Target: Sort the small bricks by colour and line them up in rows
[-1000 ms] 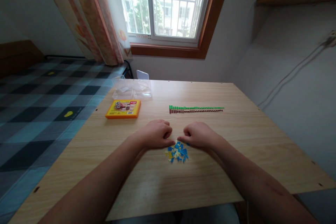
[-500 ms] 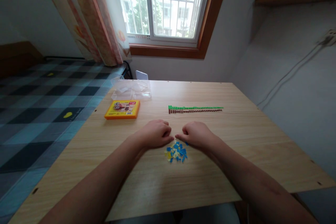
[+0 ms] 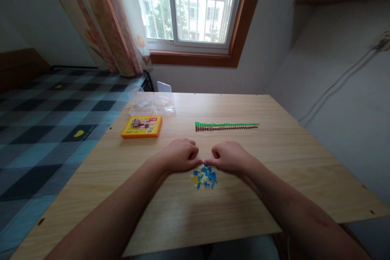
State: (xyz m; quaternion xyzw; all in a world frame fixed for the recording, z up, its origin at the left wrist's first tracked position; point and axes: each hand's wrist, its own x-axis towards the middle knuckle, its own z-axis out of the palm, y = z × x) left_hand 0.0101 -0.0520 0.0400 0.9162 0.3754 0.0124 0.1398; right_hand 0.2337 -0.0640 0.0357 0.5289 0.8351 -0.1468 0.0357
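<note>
A small pile of blue and yellow pieces (image 3: 210,176), like little flat building bricks, lies on the table just in front of me. My left hand (image 3: 182,155) rests at its far left edge, fingers curled into a loose fist and thumb stretched inward. Opposite it, my right hand (image 3: 229,157) is curled the same way, its thumb partly over the pile's far edge. The two thumb tips meet or nearly meet above the pieces. No object shows in either fist. Beyond the hands, small green pieces (image 3: 213,124) and brown pieces (image 3: 213,129) lie in two long rows.
An orange-yellow box (image 3: 141,126) with a printed lid sits at left on the wooden table (image 3: 243,211). Behind it are clear plastic containers (image 3: 152,103). A bed with a checked cover (image 3: 61,130) adjoins the left, a wall and cable (image 3: 338,81) the right.
The thumbs have come slightly closer together, closing the small gap between their tips. The pile and the two rows look the same.
</note>
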